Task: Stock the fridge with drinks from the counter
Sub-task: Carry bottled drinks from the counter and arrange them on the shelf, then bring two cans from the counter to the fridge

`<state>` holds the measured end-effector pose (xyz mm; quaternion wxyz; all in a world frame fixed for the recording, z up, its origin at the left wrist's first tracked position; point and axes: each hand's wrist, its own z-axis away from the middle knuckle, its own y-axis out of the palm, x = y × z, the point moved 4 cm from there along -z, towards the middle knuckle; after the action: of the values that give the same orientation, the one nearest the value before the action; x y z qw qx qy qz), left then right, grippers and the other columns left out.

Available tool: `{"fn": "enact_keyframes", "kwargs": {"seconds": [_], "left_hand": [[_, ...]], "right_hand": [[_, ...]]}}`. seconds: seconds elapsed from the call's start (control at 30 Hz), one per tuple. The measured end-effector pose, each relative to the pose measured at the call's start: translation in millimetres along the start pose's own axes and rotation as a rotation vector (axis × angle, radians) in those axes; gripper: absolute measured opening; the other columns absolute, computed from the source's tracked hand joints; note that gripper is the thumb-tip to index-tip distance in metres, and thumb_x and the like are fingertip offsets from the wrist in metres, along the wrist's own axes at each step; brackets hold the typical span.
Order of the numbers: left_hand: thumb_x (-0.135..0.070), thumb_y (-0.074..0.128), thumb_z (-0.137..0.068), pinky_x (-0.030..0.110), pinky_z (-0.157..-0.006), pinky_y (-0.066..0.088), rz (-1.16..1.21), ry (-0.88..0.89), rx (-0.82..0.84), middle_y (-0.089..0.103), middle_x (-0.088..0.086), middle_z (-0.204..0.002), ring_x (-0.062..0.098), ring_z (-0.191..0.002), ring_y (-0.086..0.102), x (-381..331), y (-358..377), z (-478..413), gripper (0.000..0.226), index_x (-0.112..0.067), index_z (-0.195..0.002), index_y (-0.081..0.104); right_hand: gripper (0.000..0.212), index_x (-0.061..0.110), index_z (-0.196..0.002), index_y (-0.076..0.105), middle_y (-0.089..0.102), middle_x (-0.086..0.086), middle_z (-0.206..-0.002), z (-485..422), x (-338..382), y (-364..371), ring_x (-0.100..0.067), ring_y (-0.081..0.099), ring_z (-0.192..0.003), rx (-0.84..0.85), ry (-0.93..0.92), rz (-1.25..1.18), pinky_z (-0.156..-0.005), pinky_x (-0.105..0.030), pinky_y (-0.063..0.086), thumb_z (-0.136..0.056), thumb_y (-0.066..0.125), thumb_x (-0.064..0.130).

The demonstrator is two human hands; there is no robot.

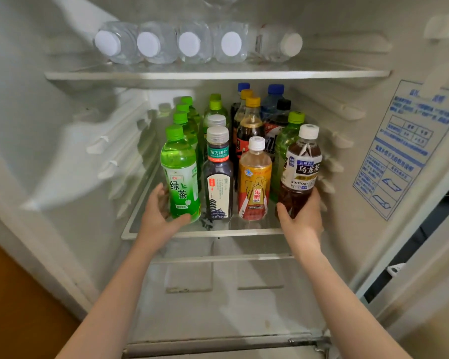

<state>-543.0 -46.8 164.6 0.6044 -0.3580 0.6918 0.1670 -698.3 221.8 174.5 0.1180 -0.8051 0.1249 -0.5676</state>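
Observation:
The open fridge's middle glass shelf point(192, 233) carries several upright drink bottles in rows. My left hand point(157, 216) grips a green tea bottle point(180, 174) with a green cap at the front left of that shelf. My right hand point(302, 218) grips a dark oolong tea bottle point(300, 167) with a white cap at the front right, tilted slightly right. Between them stand a dark bottle with a silver cap point(218, 177) and a yellow-labelled bottle with a white cap point(254, 180). Whether the held bottles rest on the shelf I cannot tell.
Several clear water bottles point(189, 44) lie on their sides on the upper shelf point(218, 73), caps facing out. Below the middle shelf is an empty white compartment point(223, 294). A blue-printed sticker point(399, 151) covers the right wall. An orange-brown surface point(16, 307) shows at lower left.

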Motion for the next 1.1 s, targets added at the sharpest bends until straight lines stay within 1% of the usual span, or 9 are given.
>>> {"fn": "enact_keyframes", "kwargs": {"seconds": [0.13,0.23,0.4,0.47,0.57,0.73,0.83,0.97,1.1], "left_hand": [[-0.003,0.072,-0.078,0.018,-0.103,0.037,0.052,0.090,-0.268,0.041,0.001,-0.141,0.001,-0.124,0.043,-12,-7,39,0.076,-0.016,-0.141,0.031],[-0.002,0.068,-0.083,0.009,-0.094,0.038,0.041,0.120,-0.336,0.044,-0.005,-0.133,-0.013,-0.115,0.045,-14,-5,77,0.065,-0.026,-0.133,0.034],[-0.008,0.065,-0.086,0.020,-0.096,0.037,-0.026,0.025,-0.324,0.048,-0.008,-0.127,-0.001,-0.115,0.048,1,7,129,0.057,-0.030,-0.129,0.036],[-0.008,0.064,-0.086,0.026,-0.098,0.037,-0.035,-0.036,-0.293,0.050,-0.009,-0.125,0.005,-0.117,0.048,11,16,144,0.054,-0.030,-0.128,0.037],[-0.008,0.062,-0.087,0.029,-0.096,0.038,-0.060,-0.114,-0.225,0.053,-0.007,-0.122,0.008,-0.116,0.049,22,32,160,0.048,-0.030,-0.125,0.040],[-0.009,0.061,-0.088,0.027,-0.087,0.039,-0.153,-0.173,-0.040,0.056,-0.005,-0.116,0.011,-0.107,0.053,39,53,177,0.032,-0.025,-0.114,0.051],[-0.012,0.060,-0.090,0.024,-0.084,0.038,-0.204,-0.188,0.079,0.057,-0.004,-0.115,0.010,-0.103,0.054,49,61,190,0.024,-0.017,-0.113,0.058],[-0.015,0.060,-0.091,0.023,-0.083,0.037,-0.224,-0.212,0.300,0.059,-0.005,-0.108,0.009,-0.099,0.055,70,65,222,0.019,-0.015,-0.110,0.060],[-0.022,0.059,-0.092,0.023,-0.074,0.041,-0.307,-0.296,0.556,0.060,-0.008,-0.101,0.006,-0.088,0.055,117,87,279,0.012,-0.024,-0.103,0.058]], "right_hand": [[0.075,0.029,-0.139,0.032,0.049,0.006,-0.137,-3,1,-3,-0.017,0.048,-0.125,0.043,-0.025,-0.031,-0.097,-0.027,0.034,-0.077,0.074,0.023],[0.077,0.025,-0.139,0.033,0.048,0.004,-0.137,2,1,-7,-0.014,0.045,-0.126,0.036,-0.037,-0.071,-0.100,-0.026,0.033,-0.075,0.076,0.019],[0.076,0.000,-0.142,0.030,0.038,-0.015,-0.142,46,3,-18,-0.027,0.035,-0.134,-0.007,-0.139,-0.022,-0.113,-0.034,0.028,-0.079,0.072,0.011],[0.074,0.004,-0.142,0.029,0.036,-0.010,-0.143,75,-4,-24,-0.021,0.033,-0.135,0.043,-0.103,-0.014,-0.110,-0.024,0.024,-0.081,0.070,0.014],[0.068,0.012,-0.141,0.031,0.035,-0.001,-0.141,109,-15,-37,-0.012,0.033,-0.132,0.127,-0.080,0.027,-0.107,-0.020,0.023,-0.083,0.067,0.016],[0.052,0.008,-0.135,0.042,0.047,-0.005,-0.134,145,-40,-65,-0.017,0.043,-0.125,0.168,-0.064,0.174,-0.094,-0.007,0.022,-0.087,0.063,0.014],[0.043,0.009,-0.131,0.048,0.052,-0.005,-0.129,177,-63,-79,-0.019,0.049,-0.119,0.217,0.020,0.252,-0.088,-0.012,0.028,-0.090,0.059,0.016],[0.038,0.012,-0.128,0.051,0.057,-0.004,-0.124,243,-107,-105,-0.019,0.055,-0.113,0.328,0.235,0.429,-0.083,-0.025,0.039,-0.091,0.056,0.020],[0.041,0.012,-0.132,0.044,0.057,-0.005,-0.124,344,-172,-159,-0.021,0.056,-0.110,0.360,0.597,0.505,-0.080,-0.025,0.039,-0.093,0.053,0.024]]}}
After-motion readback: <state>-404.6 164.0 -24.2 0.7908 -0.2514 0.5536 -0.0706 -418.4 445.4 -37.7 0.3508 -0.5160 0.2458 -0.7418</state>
